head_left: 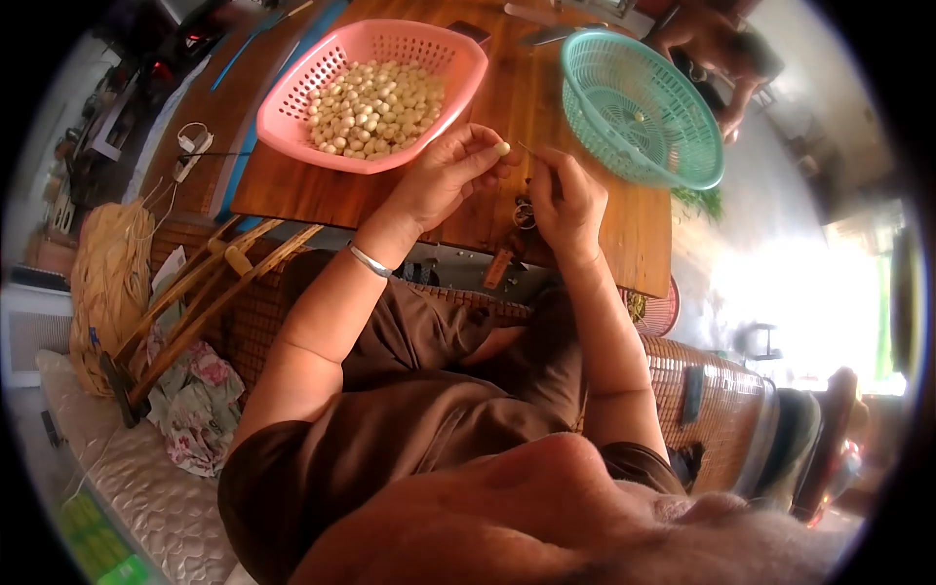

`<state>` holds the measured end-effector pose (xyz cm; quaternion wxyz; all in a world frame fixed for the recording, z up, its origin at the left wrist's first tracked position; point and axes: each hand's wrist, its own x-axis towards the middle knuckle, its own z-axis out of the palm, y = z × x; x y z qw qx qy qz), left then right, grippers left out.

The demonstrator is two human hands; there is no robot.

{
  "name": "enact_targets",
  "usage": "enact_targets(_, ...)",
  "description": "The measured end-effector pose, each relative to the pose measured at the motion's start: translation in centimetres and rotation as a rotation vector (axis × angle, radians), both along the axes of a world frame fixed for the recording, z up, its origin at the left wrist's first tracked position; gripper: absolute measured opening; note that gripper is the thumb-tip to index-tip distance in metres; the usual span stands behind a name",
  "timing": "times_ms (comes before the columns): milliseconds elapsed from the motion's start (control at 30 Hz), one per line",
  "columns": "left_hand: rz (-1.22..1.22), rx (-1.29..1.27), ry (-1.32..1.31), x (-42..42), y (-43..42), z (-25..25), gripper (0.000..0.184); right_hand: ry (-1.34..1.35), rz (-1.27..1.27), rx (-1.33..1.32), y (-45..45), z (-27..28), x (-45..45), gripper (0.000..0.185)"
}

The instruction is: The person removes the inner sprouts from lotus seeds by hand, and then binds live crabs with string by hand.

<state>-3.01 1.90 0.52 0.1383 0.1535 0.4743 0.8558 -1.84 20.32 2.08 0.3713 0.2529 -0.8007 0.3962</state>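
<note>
Between the thumb and index finger of my left hand (458, 171) is a pale lotus seed (502, 149). My right hand (570, 200) is closed in a pinch, with a thin needle-like pick (526, 148) pointing toward the seed across a small gap. The pick's fine tip is hard to make out. Just beyond my left hand, a pink perforated basket (278, 122) holds a heap of similar cream-coloured seeds (375, 109). A green mesh basket (575, 73) stands right of my right hand, with a small pale bit on its bottom.
Both baskets rest on a wooden table (322, 200). Keys with a brown tag (497, 268) hang at its near edge. Wooden crutches (210, 283) lean at the left beside a bundle of straw-coloured strips (107, 292). Another person (717, 54) is bent over beyond the green basket.
</note>
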Motion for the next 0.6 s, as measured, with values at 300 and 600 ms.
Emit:
enact_targets(300, 0.023, -0.011, 0.007, -0.15, 0.12, -0.27, 0.015, 0.018, -0.038, 0.054, 0.1, -0.05, 0.0, 0.018)
enact_targets(600, 0.023, -0.034, 0.049, -0.24, 0.1, -0.49, 0.016, 0.002, -0.032, 0.073, 0.11, -0.17, -0.03, 0.018)
